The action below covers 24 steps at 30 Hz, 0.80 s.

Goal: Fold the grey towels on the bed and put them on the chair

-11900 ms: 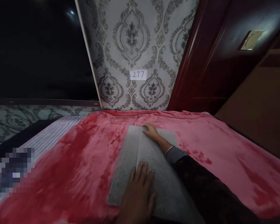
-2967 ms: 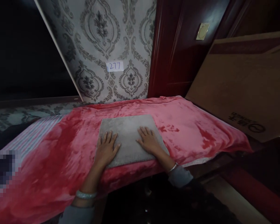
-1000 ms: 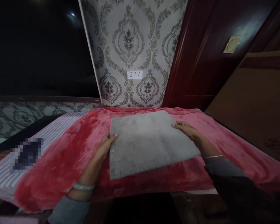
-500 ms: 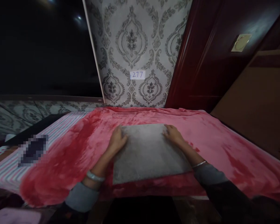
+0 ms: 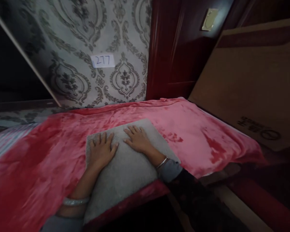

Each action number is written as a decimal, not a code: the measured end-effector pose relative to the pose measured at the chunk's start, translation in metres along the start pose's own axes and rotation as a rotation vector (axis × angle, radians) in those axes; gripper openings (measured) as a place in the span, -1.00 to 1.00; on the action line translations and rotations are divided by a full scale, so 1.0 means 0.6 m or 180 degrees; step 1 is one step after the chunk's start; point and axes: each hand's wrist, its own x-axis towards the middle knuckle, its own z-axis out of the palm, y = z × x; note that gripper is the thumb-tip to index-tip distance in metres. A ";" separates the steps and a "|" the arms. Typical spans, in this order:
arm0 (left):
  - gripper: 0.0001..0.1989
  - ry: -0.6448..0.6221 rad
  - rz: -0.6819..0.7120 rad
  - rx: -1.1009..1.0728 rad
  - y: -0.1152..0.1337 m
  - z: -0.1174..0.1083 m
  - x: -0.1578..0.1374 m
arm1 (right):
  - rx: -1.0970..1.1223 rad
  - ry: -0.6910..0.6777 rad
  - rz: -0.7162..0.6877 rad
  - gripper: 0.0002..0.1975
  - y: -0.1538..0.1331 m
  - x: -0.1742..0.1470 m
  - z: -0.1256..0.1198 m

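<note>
A grey, soft-looking rectangular mat lies flat on a pink and red plush blanket. My left hand rests palm down near the mat's far left corner, its fingers spread. Close to the far edge, my right hand also lies flat on the mat with fingers apart. Neither hand grips anything. The forearms cover parts of the mat's left and right sides.
Behind the blanket stands a patterned wall with a white "277" label. A large cardboard box leans at the right beside a dark red door. A dark screen is at the left.
My hands have left the mat's side edges and now lie flat on its top. The view has turned to the right, and the mat appears further left and tilted.
</note>
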 end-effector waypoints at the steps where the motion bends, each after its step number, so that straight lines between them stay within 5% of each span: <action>1: -0.34 -0.0005 0.0003 0.0029 0.001 0.000 0.002 | 0.0002 -0.0005 -0.0003 -0.32 0.005 0.000 -0.001; 16: -0.33 -0.0019 0.0005 -0.0081 0.003 -0.005 0.003 | 0.0184 0.0072 0.1011 -0.36 0.168 -0.104 -0.030; 21: -0.34 0.0029 0.0024 -0.0102 0.002 -0.006 0.003 | 0.0653 0.0951 0.1292 -0.48 0.215 -0.159 -0.037; 24: -0.34 0.0032 0.0014 -0.0081 0.003 -0.008 0.002 | 0.0979 0.1358 0.1091 -0.53 0.213 -0.181 -0.037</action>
